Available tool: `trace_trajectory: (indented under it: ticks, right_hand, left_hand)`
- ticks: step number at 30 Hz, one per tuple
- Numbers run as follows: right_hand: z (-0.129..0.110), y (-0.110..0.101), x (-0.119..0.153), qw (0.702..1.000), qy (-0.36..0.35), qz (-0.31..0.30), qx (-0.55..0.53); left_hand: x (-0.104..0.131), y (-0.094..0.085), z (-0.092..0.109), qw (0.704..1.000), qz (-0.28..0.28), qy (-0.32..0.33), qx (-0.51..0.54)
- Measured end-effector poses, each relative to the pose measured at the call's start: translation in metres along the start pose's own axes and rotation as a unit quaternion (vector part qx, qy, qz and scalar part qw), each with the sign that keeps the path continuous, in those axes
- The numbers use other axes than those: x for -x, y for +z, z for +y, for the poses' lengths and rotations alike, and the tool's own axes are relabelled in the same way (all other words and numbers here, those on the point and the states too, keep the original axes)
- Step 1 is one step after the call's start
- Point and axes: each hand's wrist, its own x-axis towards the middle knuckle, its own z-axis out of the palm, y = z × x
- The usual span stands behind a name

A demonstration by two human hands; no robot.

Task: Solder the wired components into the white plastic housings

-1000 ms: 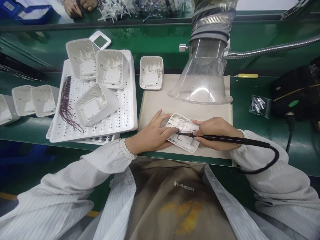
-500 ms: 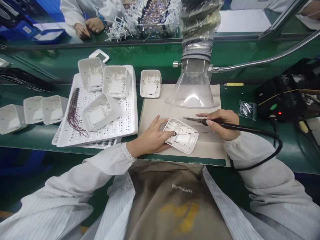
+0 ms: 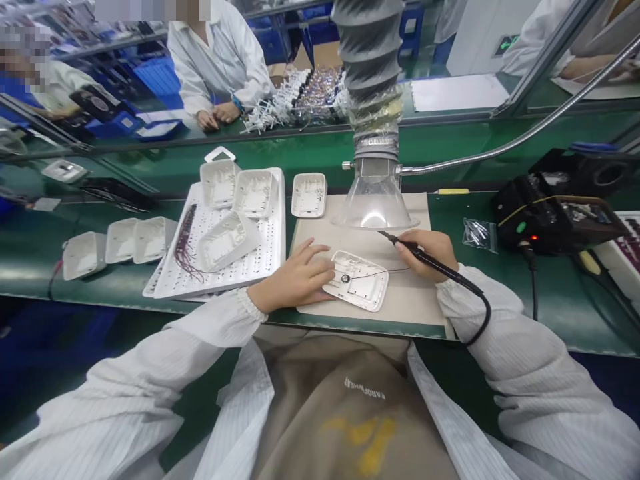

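Right grip (image 3: 429, 253) holds iron (image 3: 419, 252), tip off cover (image 3: 370, 288), centre frame. Left grip (image 3: 295, 280) at cover's edge, fingers spread; pinching, can't tell. Soldering step, looks like; next touch calls for steady cover.

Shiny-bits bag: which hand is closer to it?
Right. The right hand, holding the iron, is just left of the bag; the left hand is much farther left, at the edge of the white cover.
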Motion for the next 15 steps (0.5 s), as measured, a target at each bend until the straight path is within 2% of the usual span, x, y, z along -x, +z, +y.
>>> trace_trajectory:
  ticks: [2,5,7,8,10,12,14,15]
  right_hand:
    - [0.001,0.001,-0.001,1.000,-0.004,0.004,0.009]
    - [0.000,0.001,-0.002,0.999,-0.025,0.022,0.018]
    - [-0.002,0.000,-0.003,0.998,-0.040,0.032,0.027]
    - [-0.003,-0.001,-0.003,0.998,-0.045,0.035,0.031]
    - [-0.004,-0.004,-0.005,0.997,-0.048,0.042,0.030]
    - [-0.006,-0.007,-0.006,0.997,-0.054,0.055,0.019]
    - [-0.007,-0.009,-0.008,0.996,-0.062,0.064,0.010]
    - [-0.008,-0.010,-0.009,0.996,-0.065,0.066,0.008]
  left_hand:
    - [-0.001,-0.001,0.001,1.000,-0.004,0.021,-0.018]
    - [-0.002,0.003,0.008,0.999,0.003,0.000,-0.034]
    - [0.002,-0.004,0.015,1.000,0.017,0.004,-0.025]
    - [0.006,-0.013,0.019,0.999,0.027,0.006,-0.019]
    - [0.020,-0.042,0.025,0.997,0.064,-0.040,0.002]
    - [0.035,-0.080,0.024,0.980,0.133,-0.151,0.009]
    - [0.043,-0.120,0.006,0.946,0.202,-0.255,-0.017]
    - [0.040,-0.137,-0.011,0.932,0.215,-0.287,-0.049]
